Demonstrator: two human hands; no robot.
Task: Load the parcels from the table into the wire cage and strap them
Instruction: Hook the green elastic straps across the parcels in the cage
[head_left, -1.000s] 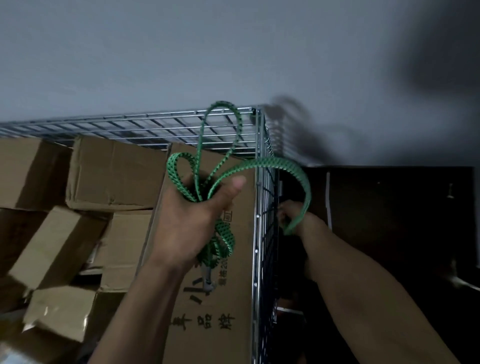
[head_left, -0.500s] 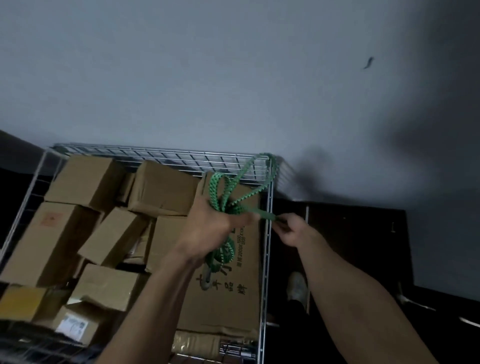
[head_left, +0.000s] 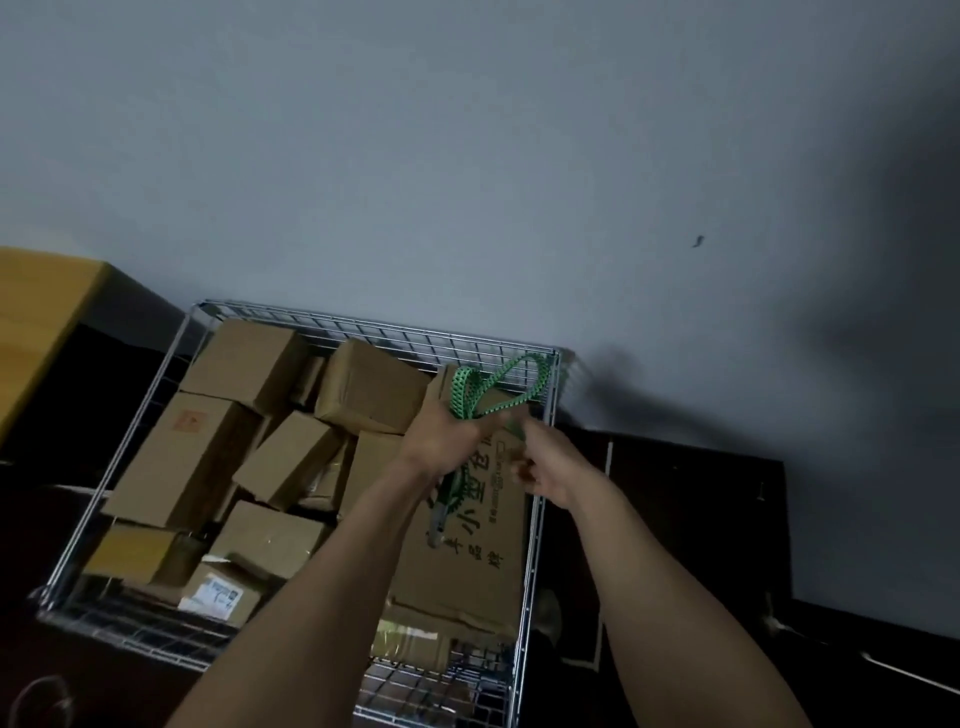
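A chrome wire cage (head_left: 540, 499) stands against the grey wall, filled with several brown cardboard parcels (head_left: 244, 358). A tall printed box (head_left: 478, 551) leans along its right side. My left hand (head_left: 447, 436) grips a bunch of green bungee strap (head_left: 511, 384), whose loops rise above the fist near the cage's far right corner. A metal hook (head_left: 436, 522) hangs from the strap below that hand. My right hand (head_left: 545, 462) is just right of the left, over the cage's right rim; it is blurred, seemingly holding the strap's end.
A yellow tabletop (head_left: 36, 322) shows at the far left. Dark furniture (head_left: 691, 519) stands right of the cage against the wall. The floor around the cage is dark.
The view has pulled back and now takes in the whole cage. My right hand has come up from outside the cage's right wall close to my left hand. The strap loops have shortened.
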